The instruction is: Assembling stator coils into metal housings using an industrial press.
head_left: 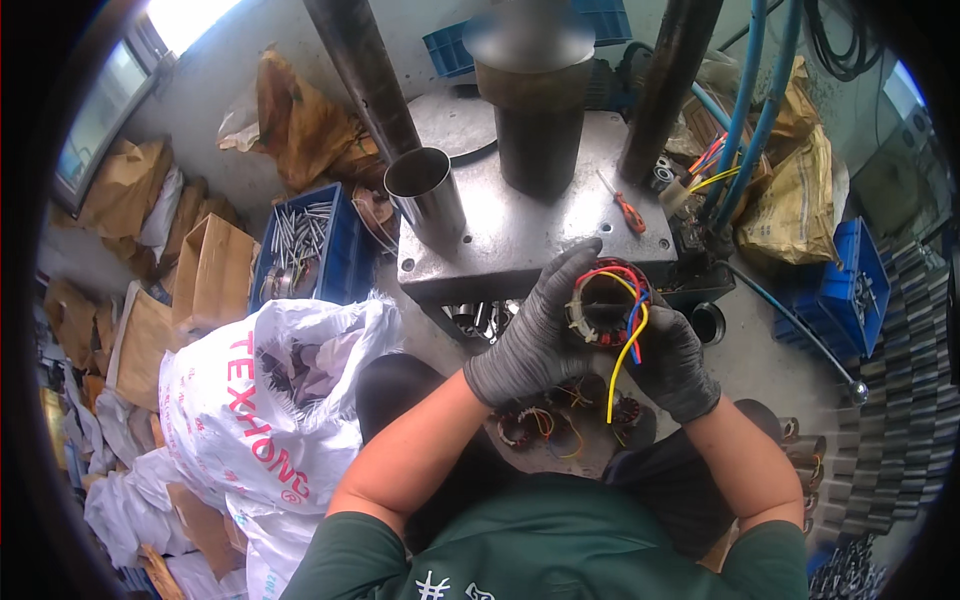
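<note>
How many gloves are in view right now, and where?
2: the left glove at the left side of the ring, the right glove at its right side. Any more could be hidden in the clutter.

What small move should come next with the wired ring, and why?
Probably have the right hand gather the long yellow lead up toward the wound ring while the left hand steadies it: that lead dangles below the ring, where it could snag, whereas the ring itself sits between both gloved hands.
</note>
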`<state>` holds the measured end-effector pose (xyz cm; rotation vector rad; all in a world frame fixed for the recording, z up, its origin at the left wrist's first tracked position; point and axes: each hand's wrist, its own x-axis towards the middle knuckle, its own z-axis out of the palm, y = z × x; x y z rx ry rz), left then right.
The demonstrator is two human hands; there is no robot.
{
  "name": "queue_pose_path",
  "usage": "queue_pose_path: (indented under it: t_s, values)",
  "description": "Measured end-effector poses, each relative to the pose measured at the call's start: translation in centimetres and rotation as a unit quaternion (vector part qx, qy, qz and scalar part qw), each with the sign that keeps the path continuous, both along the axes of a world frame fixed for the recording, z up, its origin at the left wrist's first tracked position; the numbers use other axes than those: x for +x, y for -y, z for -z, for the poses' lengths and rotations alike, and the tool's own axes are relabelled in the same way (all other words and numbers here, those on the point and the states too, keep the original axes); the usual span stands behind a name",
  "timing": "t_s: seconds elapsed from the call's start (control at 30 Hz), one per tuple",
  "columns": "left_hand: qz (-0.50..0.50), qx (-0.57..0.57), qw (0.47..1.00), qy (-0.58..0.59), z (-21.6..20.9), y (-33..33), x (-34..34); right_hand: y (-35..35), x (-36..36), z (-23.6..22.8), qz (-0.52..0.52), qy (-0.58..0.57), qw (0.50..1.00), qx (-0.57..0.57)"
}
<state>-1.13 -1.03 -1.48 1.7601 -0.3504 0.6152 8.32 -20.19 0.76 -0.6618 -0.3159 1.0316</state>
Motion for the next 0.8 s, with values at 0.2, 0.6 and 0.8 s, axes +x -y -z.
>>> queue_pose_path:
  t_s: [0.2, 0.6, 0.8]
  values:
    - [-0.037, 0.102, 0.993, 0.046, -1.4, -0.2, -0.2, 0.4, 0.3, -0.1, -0.006, -0.045, 0.999, 0.02]
    - [-0.091, 0.202, 0.974, 0.043, -1.5, -0.5, -0.3, 0.3, 0.2, -0.1, 0.006, 0.121, 0.993, -0.005]
    - [-0.074, 0.128, 0.988, -0.047, -1.5, -0.1, -0.5, 0.2, 1.2, 0.4, 0.035, 0.083, 0.99, -0.106]
